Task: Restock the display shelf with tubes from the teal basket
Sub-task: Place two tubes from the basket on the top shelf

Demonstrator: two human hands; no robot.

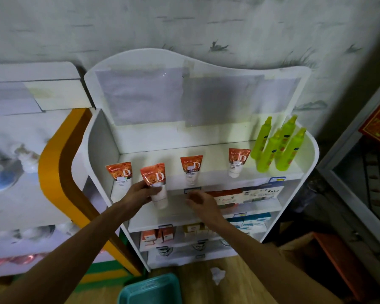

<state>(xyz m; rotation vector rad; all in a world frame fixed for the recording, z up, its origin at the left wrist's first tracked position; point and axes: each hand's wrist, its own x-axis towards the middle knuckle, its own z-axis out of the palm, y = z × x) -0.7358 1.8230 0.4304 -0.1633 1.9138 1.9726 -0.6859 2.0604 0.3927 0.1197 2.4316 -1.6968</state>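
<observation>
Our left hand point(140, 191) has its fingers clamped on an orange-and-white tube point(157, 185) at the top display shelf point(206, 183)—filling the row's gap, we judge—while our right hand point(203, 204) hovers, fingers loosely apart, teal basket point(149, 290) below.

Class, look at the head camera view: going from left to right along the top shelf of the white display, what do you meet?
Far-left orange tube → orange tube held by the left hand → third orange tube → fourth orange tube → cluster of green spray bottles.

Head camera looks down, close, onto display shelf point(211, 178).
</observation>
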